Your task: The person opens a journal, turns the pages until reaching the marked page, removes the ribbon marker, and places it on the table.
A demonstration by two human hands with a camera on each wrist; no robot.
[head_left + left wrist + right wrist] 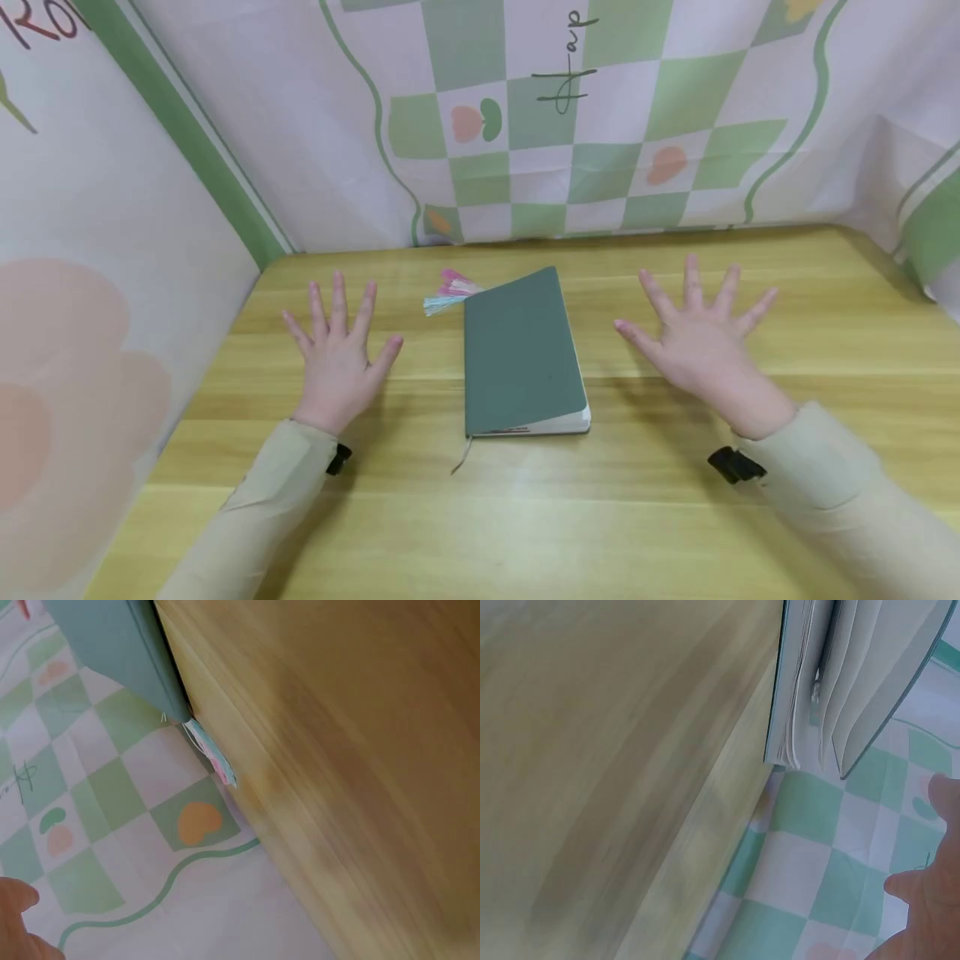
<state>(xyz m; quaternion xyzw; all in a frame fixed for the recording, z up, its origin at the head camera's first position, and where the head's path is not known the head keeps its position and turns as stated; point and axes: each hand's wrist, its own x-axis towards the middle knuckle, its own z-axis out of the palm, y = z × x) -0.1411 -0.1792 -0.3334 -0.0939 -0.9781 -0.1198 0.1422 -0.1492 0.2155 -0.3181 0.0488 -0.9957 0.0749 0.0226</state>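
We are taking the green notebook (517,358) as the landmark. It is lying on the table (525,525), between the left hand (337,362) and the right hand (701,346), touching neither. Its long axis is running away from the person, so its long sides are facing the two hands: the spine (467,367) is facing the left hand, and the page side is facing the right hand.

Left hand: we are seeing the fingers (339,308) extending straight and spread, grasping nothing. The notebook is lying to their right, with the left thumb (387,354) pointing toward the spine side.

Right hand: the fingers (693,292) are likewise extending straight and spread, grasping nothing. The notebook is lying to their left, with the right thumb (637,336) pointing toward the page side.

We are judging the two clearances nearly equal, so we are not naming a nearer hand.

In the right wrist view, the cover (904,667) is standing away from the lower pages (799,697), and we are judging that fingers approaching from this side could be catching loose leaves. Tassels (455,286) are protruding from the notebook's far left corner; a ribbon (462,458) is trailing from its near left corner.
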